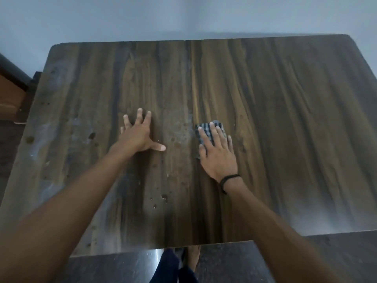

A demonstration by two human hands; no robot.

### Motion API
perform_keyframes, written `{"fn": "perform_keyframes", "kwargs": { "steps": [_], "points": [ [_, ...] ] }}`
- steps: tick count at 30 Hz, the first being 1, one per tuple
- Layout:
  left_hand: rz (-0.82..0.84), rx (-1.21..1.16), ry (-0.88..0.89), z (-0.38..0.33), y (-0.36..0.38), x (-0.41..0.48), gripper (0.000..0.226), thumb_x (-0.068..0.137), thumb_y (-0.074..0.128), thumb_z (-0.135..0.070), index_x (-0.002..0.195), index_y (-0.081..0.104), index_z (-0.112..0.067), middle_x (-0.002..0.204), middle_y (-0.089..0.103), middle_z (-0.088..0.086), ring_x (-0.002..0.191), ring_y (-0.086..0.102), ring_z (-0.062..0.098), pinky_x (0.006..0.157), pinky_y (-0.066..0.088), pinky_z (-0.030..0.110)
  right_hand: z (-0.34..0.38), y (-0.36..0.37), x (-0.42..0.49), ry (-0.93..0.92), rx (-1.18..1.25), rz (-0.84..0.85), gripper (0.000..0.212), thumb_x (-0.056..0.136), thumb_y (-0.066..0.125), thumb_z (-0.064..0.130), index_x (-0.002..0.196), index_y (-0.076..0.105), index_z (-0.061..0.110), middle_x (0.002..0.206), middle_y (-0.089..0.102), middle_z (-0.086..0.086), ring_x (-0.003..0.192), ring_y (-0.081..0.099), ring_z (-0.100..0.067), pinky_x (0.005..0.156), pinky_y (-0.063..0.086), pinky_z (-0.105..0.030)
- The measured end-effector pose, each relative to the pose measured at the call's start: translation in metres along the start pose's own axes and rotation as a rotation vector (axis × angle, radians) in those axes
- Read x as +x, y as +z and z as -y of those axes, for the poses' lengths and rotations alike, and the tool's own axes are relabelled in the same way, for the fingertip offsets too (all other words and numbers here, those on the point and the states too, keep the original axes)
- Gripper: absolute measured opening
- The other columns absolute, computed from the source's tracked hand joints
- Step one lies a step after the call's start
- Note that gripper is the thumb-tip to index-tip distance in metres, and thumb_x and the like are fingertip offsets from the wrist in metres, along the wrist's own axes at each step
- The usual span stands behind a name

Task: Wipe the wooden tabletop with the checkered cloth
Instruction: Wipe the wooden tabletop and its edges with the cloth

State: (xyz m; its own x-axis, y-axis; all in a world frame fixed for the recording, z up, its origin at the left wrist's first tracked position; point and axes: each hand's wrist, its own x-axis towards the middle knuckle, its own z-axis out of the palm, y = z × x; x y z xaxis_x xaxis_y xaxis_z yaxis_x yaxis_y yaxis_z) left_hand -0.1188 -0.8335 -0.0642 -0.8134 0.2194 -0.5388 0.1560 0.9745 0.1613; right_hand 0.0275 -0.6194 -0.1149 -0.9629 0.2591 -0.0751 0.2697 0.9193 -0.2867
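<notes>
A dark wooden tabletop [285, 119] fills most of the view, with pale dusty smears and small spots on its left half and near the centre seam. A small folded checkered cloth [204, 129], blue-grey and white, lies just right of the seam. My right hand [217, 152] lies flat on top of it with straight fingers, pressing it to the wood; a black band is on that wrist. My left hand [139, 133] rests flat on the bare wood to the left, fingers spread.
A pale wall [183, 15] runs along the table's far edge. Brown furniture [10, 92] stands off the left side. Dark floor [224, 264] and my legs show below the near edge.
</notes>
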Motion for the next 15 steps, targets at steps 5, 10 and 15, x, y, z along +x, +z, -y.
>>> {"fn": "perform_keyframes", "kwargs": {
  "steps": [5, 10, 15],
  "points": [
    [0.094, 0.014, 0.038, 0.014, -0.038, 0.040, 0.146, 0.056, 0.085, -0.061, 0.154, -0.018, -0.032, 0.159, -0.032, -0.003, 0.146, -0.021, 0.042, 0.116, 0.006, 0.063, 0.025, 0.008, -0.010, -0.266, -0.020, 0.110, 0.054, 0.105, 0.026, 0.045, 0.159, 0.018, 0.042, 0.170, 0.010, 0.003, 0.156, 0.007, -0.019, 0.126, 0.008, -0.049],
    [0.127, 0.067, 0.087, 0.025, -0.052, 0.057, 0.149, 0.053, 0.085, -0.063, 0.151, -0.023, -0.034, 0.156, -0.037, -0.007, 0.144, -0.027, 0.038, 0.115, 0.002, 0.064, 0.033, 0.003, 0.039, 0.054, 0.034, 0.014, 0.058, 0.102, 0.024, 0.043, 0.160, 0.021, 0.037, 0.170, 0.012, -0.002, 0.156, 0.008, -0.025, 0.125, 0.009, -0.053],
    [0.112, 0.065, 0.098, 0.035, -0.062, 0.074, 0.148, 0.054, 0.086, -0.062, 0.152, -0.021, -0.034, 0.155, -0.038, -0.008, 0.144, -0.029, 0.037, 0.115, 0.000, 0.064, 0.028, 0.004, 0.041, -0.262, -0.035, 0.089, 0.054, 0.106, 0.027, 0.045, 0.159, 0.017, 0.041, 0.170, 0.011, 0.003, 0.156, 0.007, -0.019, 0.126, 0.009, -0.050]
  ]
}}
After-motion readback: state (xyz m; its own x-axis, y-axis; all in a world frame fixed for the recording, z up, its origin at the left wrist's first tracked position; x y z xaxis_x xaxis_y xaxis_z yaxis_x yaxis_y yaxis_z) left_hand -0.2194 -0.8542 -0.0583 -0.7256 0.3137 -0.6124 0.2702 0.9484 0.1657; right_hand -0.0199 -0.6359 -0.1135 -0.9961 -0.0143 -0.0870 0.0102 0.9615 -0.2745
